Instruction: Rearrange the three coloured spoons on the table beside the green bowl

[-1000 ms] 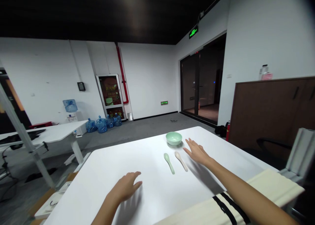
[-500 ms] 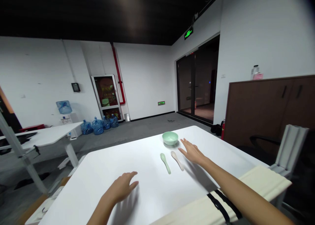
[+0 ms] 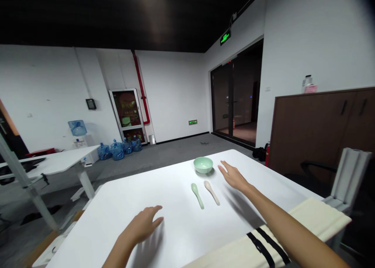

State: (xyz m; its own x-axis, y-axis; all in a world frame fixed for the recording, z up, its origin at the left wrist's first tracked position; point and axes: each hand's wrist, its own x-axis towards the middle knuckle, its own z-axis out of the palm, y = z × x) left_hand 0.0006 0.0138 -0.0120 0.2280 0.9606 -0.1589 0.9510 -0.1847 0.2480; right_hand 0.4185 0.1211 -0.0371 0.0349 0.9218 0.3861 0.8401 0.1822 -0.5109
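1. Atop the white worktop [image 3: 181, 236], the spread, empty right hand [image 3: 234, 179] hovers just beside a cream spoon [image 3: 212, 192] and a pale green bowl [image 3: 203, 165].
2. A green spoon [image 3: 197, 195] lies beside the cream spoon, well apart from the spread, empty left hand [image 3: 142, 225].

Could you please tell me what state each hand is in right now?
Left hand: open, holding nothing.
Right hand: open, holding nothing.
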